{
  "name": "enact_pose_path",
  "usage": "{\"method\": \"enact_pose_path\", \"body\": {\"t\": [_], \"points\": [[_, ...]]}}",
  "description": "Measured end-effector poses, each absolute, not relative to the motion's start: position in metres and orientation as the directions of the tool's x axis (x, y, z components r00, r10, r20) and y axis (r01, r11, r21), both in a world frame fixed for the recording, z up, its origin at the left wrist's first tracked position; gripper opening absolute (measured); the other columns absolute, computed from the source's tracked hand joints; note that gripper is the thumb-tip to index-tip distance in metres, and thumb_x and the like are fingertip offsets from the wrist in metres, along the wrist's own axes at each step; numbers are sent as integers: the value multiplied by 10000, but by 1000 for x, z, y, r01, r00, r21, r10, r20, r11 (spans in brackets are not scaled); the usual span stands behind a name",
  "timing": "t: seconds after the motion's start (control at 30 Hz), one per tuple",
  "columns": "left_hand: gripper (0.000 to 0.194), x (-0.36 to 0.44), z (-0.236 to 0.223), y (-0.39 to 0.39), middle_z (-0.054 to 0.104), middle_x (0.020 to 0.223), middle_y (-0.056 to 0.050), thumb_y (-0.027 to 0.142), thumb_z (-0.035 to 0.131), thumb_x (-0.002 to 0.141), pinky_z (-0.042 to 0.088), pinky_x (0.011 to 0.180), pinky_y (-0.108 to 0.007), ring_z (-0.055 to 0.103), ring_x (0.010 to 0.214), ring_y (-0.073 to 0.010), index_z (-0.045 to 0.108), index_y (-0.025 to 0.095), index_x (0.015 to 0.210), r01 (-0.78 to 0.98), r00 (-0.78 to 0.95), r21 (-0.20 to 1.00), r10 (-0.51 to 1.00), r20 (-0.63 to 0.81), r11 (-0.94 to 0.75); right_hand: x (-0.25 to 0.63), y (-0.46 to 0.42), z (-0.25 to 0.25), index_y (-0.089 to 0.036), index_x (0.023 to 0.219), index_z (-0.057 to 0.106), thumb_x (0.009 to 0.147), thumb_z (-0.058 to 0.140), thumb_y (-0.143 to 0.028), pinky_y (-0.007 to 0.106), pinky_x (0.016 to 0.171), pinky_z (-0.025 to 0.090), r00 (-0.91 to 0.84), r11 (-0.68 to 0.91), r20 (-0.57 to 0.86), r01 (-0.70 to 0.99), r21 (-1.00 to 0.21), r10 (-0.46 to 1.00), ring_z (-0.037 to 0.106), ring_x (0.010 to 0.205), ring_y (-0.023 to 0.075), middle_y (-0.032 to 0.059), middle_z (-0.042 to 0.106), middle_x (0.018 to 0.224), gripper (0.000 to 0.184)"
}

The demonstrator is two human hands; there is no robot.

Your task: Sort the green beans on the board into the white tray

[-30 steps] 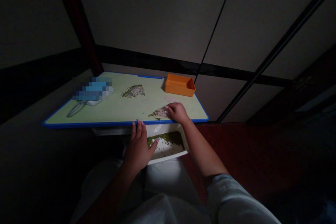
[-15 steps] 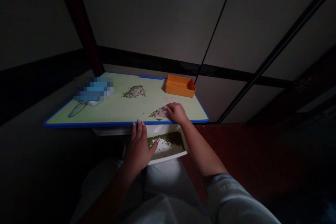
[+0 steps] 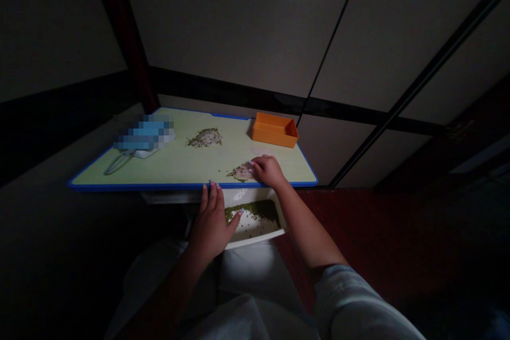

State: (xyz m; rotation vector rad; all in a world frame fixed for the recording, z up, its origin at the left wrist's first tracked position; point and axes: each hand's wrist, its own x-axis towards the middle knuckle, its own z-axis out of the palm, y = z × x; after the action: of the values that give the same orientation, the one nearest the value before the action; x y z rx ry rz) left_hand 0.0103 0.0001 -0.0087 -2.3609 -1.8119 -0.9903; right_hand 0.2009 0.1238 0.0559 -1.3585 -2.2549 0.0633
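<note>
My right hand (image 3: 269, 171) rests curled on a pale green board with a blue edge (image 3: 171, 170), its fingertips against a small patch of green and pale seeds (image 3: 239, 172). My left hand (image 3: 211, 220) sits below the board's front edge, fingertips touching that edge and thumb reaching over a white tray (image 3: 255, 239). The tray lies under the edge, partly hidden by the board, and holds green seeds (image 3: 253, 210) along its far side. Neither hand visibly holds anything.
A larger seed pile (image 3: 204, 138) lies mid-board. An orange rectangular box (image 3: 274, 130) stands at the back right. A blurred blue object (image 3: 145, 135) and a white wire-looped item (image 3: 119, 164) lie at the left. Wall panels rise behind; a dark red floor (image 3: 378, 234) spreads right.
The view has shifted slightly, moving the board a little in the picture. Both hands stay in nearly the same places on the board and its edge.
</note>
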Motion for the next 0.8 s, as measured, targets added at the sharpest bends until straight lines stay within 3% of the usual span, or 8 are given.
{"method": "enact_pose_path", "body": {"t": [0.8], "points": [[807, 11, -8, -1, 259, 1499, -270, 532, 448, 837, 275, 1110, -526, 95, 1425, -381, 273, -16, 1403, 870, 127, 362, 862, 491, -334, 193, 127, 56, -175, 904, 707, 922, 467, -254, 273, 770, 350, -392, 514, 399, 816, -266, 829, 568, 794, 173, 64, 697, 827, 254]]}}
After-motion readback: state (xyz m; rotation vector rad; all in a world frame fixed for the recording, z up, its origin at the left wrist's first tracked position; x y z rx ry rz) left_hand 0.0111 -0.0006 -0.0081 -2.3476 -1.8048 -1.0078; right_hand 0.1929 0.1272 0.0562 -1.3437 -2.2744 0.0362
